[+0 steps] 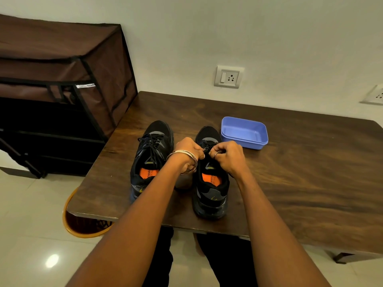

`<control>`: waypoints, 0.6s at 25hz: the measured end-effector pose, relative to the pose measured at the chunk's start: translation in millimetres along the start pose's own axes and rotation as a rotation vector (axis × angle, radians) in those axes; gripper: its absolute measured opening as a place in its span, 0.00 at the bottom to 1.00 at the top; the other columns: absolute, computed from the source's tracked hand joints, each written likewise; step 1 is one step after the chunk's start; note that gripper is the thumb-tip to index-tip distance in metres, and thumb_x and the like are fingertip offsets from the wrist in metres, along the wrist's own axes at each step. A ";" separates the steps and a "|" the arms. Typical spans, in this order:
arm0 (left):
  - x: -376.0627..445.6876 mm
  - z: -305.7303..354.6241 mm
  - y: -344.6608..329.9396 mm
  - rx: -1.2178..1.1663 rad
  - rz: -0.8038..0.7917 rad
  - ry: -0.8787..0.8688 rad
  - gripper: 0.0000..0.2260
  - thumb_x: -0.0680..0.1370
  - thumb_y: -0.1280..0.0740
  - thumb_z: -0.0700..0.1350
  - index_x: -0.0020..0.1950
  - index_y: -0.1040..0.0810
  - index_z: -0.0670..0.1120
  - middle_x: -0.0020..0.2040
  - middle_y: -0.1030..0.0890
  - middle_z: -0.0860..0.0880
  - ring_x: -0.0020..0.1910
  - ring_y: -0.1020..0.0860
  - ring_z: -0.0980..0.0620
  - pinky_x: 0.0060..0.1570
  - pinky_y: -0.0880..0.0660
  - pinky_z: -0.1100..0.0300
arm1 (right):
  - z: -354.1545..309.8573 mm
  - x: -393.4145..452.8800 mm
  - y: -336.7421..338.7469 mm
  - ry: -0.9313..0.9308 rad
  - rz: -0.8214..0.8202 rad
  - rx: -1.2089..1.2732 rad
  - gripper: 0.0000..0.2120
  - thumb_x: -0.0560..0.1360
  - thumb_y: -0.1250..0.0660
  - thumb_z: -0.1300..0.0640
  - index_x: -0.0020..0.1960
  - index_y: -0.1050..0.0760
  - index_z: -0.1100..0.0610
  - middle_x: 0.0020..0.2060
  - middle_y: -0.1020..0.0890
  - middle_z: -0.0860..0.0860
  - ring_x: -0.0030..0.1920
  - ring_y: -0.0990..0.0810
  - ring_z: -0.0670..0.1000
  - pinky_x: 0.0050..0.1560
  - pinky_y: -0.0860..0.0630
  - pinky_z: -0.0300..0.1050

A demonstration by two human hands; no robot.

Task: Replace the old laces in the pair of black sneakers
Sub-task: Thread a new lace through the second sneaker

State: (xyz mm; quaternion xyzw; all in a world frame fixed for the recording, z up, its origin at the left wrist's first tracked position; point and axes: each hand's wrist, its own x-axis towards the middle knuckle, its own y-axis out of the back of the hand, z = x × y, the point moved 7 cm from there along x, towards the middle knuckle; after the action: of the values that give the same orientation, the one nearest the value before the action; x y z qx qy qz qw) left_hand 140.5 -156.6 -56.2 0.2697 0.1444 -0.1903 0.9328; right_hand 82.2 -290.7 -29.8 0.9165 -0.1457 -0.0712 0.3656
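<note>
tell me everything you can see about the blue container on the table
The blue container is a shallow rectangular tub with rounded corners and a lip round its rim, plastic by its look. It sits upright and lidless on the wooden table, with nothing visible inside. It lies just beyond and to the right of the right-hand sneaker. Neither hand touches it.
</note>
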 end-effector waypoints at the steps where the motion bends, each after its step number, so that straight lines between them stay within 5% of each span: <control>1: 0.2 -0.2 0.1 -0.002 0.007 0.003 0.07 0.73 0.29 0.36 0.50 0.15 0.42 0.40 0.18 0.44 0.41 0.22 0.48 0.53 0.20 0.46 | -0.9 -0.2 -1.8 0.012 -0.003 -0.003 0.05 0.74 0.30 0.64 0.41 0.17 0.58 0.38 0.17 0.52 0.41 0.21 0.47 0.38 0.26 0.34; 3: 0.7 0.3 -0.6 -0.002 0.016 0.008 0.08 0.73 0.29 0.36 0.50 0.16 0.42 0.40 0.18 0.44 0.41 0.22 0.47 0.53 0.20 0.46 | -4.3 -0.8 -4.9 0.030 0.006 -0.035 0.06 0.74 0.30 0.64 0.40 0.18 0.57 0.37 0.18 0.51 0.38 0.22 0.46 0.35 0.27 0.32; 6: -1.6 0.8 -1.0 -0.001 0.004 0.012 0.07 0.73 0.28 0.36 0.50 0.16 0.42 0.40 0.18 0.44 0.40 0.22 0.47 0.51 0.20 0.45 | -2.5 0.0 -4.9 0.014 0.033 -0.067 0.06 0.74 0.32 0.65 0.41 0.17 0.59 0.39 0.16 0.54 0.41 0.20 0.49 0.42 0.21 0.42; 10: -2.2 0.7 -1.1 -0.051 -0.018 -0.013 0.07 0.77 0.31 0.42 0.47 0.17 0.39 0.44 0.17 0.36 0.39 0.19 0.40 0.45 0.19 0.41 | 2.7 0.2 -5.4 -0.021 0.000 -0.008 0.04 0.76 0.31 0.63 0.45 0.17 0.60 0.41 0.17 0.53 0.41 0.21 0.47 0.36 0.28 0.31; 15: 1.8 1.5 5.9 0.087 0.143 -0.073 0.06 0.75 0.28 0.44 0.38 0.16 0.48 0.38 0.16 0.45 0.41 0.16 0.44 0.45 0.18 0.48 | 6.8 2.1 -4.2 -0.081 -0.054 0.051 0.04 0.75 0.27 0.60 0.49 0.16 0.57 0.44 0.15 0.54 0.47 0.18 0.50 0.45 0.22 0.40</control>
State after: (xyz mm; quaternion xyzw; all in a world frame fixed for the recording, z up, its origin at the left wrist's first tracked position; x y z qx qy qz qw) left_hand 144.9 -153.2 -53.0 0.3125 0.0820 -0.1389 0.9361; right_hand 83.5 -293.0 -37.7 0.9255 -0.1373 -0.1143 0.3340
